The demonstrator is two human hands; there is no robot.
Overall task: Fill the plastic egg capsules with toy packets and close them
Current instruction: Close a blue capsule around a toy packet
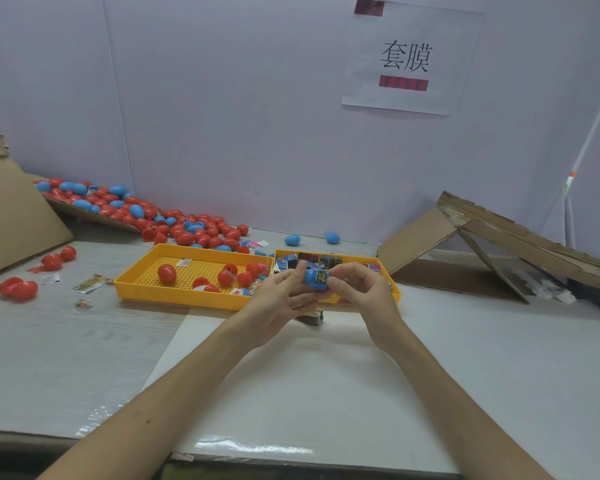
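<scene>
**Q:** What is filling the view, biggest things first?

**A:** A pale table (499, 358) is stretching across the scene, backed by a plain wall. Cardboard ramps (430, 237) are leaning at both sides. Two yellow trays (142, 292) are sitting side by side mid-table, and a heap of red and blue egg capsules (173, 223) is spilling along the wall at far left.

**Q:** And the hands?

**A:** Both hands are meeting just above the trays. The left hand (281, 299) is gripping a blue egg capsule (311, 284) with curled fingers and thumb. The right hand (364, 289) is pinching a toy packet (321, 277) at the capsule's open end, seemingly pushing it in.

**Q:** How is the capsule likely handling?

**A:** It is looking light, hollow and stiff, with a smooth shell that is probably slipping easily. Holding it round its widest part is likely giving the surest grip for snapping it closed. The packet is appearing soft and crinkly, so it may be bulging out and blocking the seam.

**Q:** Any writing?

**A:** A paper sign (409, 57) on the wall is reading "套膜". Red bars above and below it are showing nothing legible. The packet's yellow-and-black print is too small to read.
</scene>
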